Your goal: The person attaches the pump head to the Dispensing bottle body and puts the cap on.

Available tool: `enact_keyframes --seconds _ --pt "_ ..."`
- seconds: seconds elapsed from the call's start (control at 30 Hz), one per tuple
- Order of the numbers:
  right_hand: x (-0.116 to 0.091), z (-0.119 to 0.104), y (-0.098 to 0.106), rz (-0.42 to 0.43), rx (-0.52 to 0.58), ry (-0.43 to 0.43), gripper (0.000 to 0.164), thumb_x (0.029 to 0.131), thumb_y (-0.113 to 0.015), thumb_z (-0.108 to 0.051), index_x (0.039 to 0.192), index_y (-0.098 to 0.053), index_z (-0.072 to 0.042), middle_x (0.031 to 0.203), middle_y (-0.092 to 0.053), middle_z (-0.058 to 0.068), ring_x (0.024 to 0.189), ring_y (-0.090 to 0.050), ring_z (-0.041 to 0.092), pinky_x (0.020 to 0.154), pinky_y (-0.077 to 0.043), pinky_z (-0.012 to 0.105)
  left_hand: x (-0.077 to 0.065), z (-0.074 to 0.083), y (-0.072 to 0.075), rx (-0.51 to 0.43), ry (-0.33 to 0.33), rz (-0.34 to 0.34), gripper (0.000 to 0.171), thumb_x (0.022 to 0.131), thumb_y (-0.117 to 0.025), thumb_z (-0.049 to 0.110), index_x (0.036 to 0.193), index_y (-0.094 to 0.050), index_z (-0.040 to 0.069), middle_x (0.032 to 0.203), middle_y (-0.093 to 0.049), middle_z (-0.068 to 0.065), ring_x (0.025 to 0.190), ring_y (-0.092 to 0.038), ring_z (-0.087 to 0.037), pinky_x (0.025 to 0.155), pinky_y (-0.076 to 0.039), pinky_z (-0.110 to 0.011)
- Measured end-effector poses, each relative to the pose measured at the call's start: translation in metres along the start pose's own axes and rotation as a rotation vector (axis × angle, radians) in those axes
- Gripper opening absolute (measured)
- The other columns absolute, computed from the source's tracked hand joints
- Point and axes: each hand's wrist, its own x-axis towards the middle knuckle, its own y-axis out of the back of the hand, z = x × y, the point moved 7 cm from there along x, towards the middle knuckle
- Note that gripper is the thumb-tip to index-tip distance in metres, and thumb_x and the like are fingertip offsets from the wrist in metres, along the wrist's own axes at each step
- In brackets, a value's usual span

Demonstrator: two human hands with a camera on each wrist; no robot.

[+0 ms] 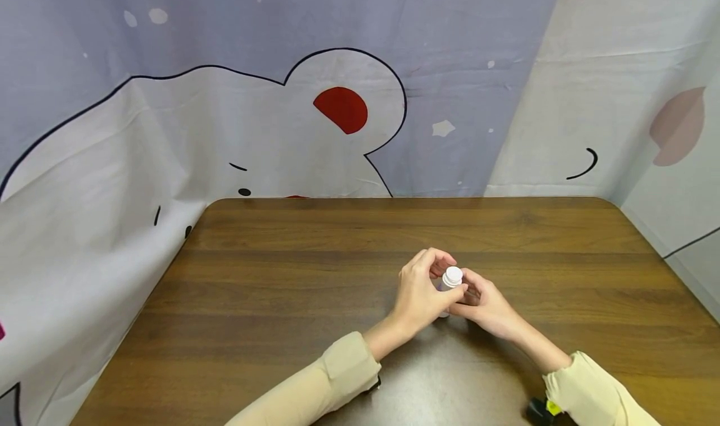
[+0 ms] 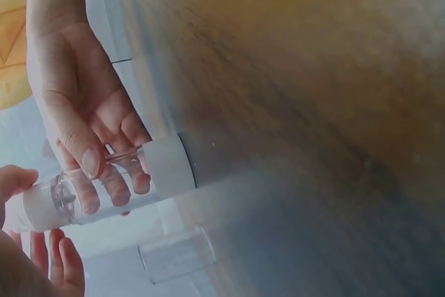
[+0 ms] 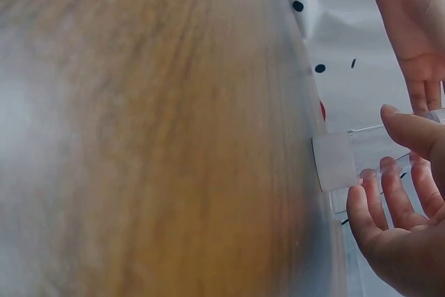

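Observation:
A clear bottle (image 2: 124,189) with a white cap (image 1: 453,274) and a wide white base (image 2: 168,165) stands upright on the wooden table. My right hand (image 1: 494,310) curls round its clear body; in the left wrist view the thumb lies against the near side, and the fingers show through the wall. Around the neck, my left hand (image 1: 420,292) has its thumb on the near side and loosely bent fingers on the far side. In the right wrist view the right hand's fingertips (image 3: 356,196) lie by the white base. Firm contact of the left fingers cannot be seen.
A clear cylinder (image 2: 177,257) stands beside the bottle in the left wrist view. Near the right sleeve sits a black object with a yellow patch (image 1: 542,410). A printed curtain (image 1: 253,132) hangs behind the brown table (image 1: 281,288).

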Motion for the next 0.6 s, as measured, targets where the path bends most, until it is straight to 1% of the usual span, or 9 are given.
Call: enact_keyframes --seconds 0.1,0.3,0.4,0.5,0.6 --pt "-0.0004 0.0006 0.0000 0.002 -0.001 -0.007 0.039 0.084 -0.068 0.003 0.117 -0.049 0.007 0.107 -0.059 -0.014 0.099 -0.060 -0.002 0.084 -0.052 0.016 -0.0007 0.0005 0.0005 -0.001 -0.005 -0.011 0.032 0.067 -0.080 0.013 0.095 -0.065 0.011 0.085 -0.065 -0.002 0.074 -0.060 -0.009 0.070 -0.051 -0.015" --pt "-0.0001 0.0002 0.0001 0.009 -0.019 -0.005 0.041 0.083 -0.068 0.003 0.119 -0.049 0.008 0.110 -0.059 -0.014 0.100 -0.060 -0.002 0.085 -0.051 0.016 -0.0019 0.0024 0.0013 0.001 -0.032 -0.034 0.030 0.068 -0.078 0.012 0.097 -0.069 0.011 0.090 -0.068 -0.001 0.076 -0.062 -0.006 0.072 -0.049 -0.010" --pt "0.0002 -0.0002 -0.0002 0.011 -0.022 -0.004 0.042 0.083 -0.068 0.003 0.120 -0.049 0.009 0.110 -0.060 -0.013 0.100 -0.059 -0.003 0.085 -0.051 0.015 -0.0018 0.0033 0.0013 0.003 -0.051 -0.045 0.031 0.068 -0.077 0.010 0.098 -0.069 0.011 0.090 -0.068 0.000 0.077 -0.064 -0.004 0.072 -0.050 -0.008" --pt "0.0005 -0.0014 -0.0002 0.012 -0.028 0.003 0.044 0.083 -0.068 0.003 0.121 -0.048 0.010 0.110 -0.059 -0.015 0.101 -0.059 -0.004 0.086 -0.050 0.014 -0.0019 0.0038 0.0004 0.001 -0.068 -0.061 0.033 0.068 -0.075 0.009 0.100 -0.070 0.011 0.091 -0.068 0.000 0.079 -0.066 -0.004 0.073 -0.050 -0.007" --pt "0.0011 -0.0034 -0.0003 0.013 -0.039 0.019 0.046 0.082 -0.068 0.004 0.123 -0.048 0.011 0.110 -0.060 -0.014 0.101 -0.059 -0.004 0.086 -0.050 0.014 -0.0020 0.0052 0.0002 0.021 -0.092 -0.065 0.036 0.066 -0.073 0.008 0.102 -0.070 0.011 0.092 -0.069 0.000 0.081 -0.067 -0.003 0.074 -0.049 -0.006"
